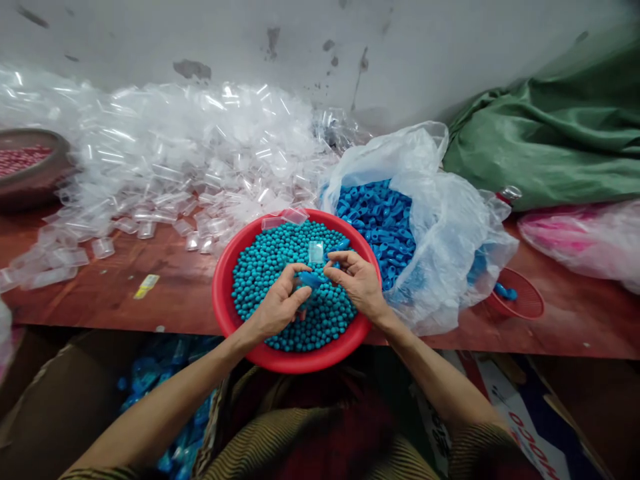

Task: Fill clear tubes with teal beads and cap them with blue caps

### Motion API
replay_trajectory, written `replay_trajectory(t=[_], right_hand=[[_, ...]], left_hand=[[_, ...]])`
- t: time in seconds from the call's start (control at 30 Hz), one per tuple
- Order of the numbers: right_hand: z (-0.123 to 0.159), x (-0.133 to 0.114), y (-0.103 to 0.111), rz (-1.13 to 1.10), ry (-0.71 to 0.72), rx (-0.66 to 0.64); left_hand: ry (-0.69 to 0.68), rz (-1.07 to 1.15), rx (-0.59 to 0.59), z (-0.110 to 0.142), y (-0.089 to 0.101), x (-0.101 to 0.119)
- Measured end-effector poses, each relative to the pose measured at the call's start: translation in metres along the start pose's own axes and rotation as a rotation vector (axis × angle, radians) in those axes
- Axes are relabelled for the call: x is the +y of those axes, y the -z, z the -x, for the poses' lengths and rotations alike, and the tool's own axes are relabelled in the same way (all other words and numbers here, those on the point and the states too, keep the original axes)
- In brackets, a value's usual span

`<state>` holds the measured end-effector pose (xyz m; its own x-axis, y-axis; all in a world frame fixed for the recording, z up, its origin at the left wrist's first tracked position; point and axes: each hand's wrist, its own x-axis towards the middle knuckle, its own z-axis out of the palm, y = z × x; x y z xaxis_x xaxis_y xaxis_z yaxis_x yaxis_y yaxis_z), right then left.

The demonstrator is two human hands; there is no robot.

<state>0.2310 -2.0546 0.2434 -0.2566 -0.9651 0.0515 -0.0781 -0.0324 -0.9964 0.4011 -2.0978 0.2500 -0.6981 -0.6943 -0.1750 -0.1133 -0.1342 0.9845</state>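
A reddish-brown desk [560,333] crosses the middle of the frame before us. Nearest, at the lower left, we see a cardboard box [65,380] with blue items [165,360]. At the centre, a red tub [223,293] of turquoise beads [270,267] sits at the desk's near edge. Over the beads, our left hand [283,303] has its fingers clamped on a small blue piece [311,279]; just beside it is our right hand [356,283], thumb and forefinger close together, and we cannot tell whether they grip anything. A clear plastic case [316,252] shows just beyond the blue piece. Right of the tub, a translucent bag [435,233] gapes around blue parts [380,220], near a small red basket [530,287]. Farther back, we find clear sleeves [190,153] heaped across the upper left, green cloth [550,140] at the upper right, and a stained wall [250,33] along the top.
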Motion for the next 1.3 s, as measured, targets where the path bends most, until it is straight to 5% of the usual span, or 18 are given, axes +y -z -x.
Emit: replay_trajectory(t=[0.1, 0.27, 0.47, 0.63, 0.93, 1.17, 1.3], right_hand=[[0.007, 0.002, -0.009, 0.214, 0.136, 0.028], [0.020, 0.006, -0.018, 0.617, 0.408, -0.222], [0.025, 0.005, -0.019, 0.818, 0.445, -0.285], [0.029, 0.001, -0.023, 0.873, 0.464, -0.206], [0.027, 0.000, -0.024, 0.939, 0.476, -0.301], [0.026, 0.006, -0.011, 0.665, 0.463, -0.264], [0.024, 0.000, -0.006, 0.682, 0.455, -0.302]], left_hand=[[-0.019, -0.013, 0.011, 0.002, -0.007, -0.001], [-0.039, -0.016, 0.075, 0.005, -0.014, -0.004], [-0.154, -0.070, 0.078, 0.003, -0.010, 0.000], [-0.123, -0.055, 0.024, 0.003, -0.012, 0.005], [-0.204, -0.129, 0.218, 0.005, -0.025, -0.005], [-0.085, 0.257, 0.094, 0.005, -0.017, 0.001], [-0.080, 0.292, 0.094, 0.006, -0.015, 0.003]])
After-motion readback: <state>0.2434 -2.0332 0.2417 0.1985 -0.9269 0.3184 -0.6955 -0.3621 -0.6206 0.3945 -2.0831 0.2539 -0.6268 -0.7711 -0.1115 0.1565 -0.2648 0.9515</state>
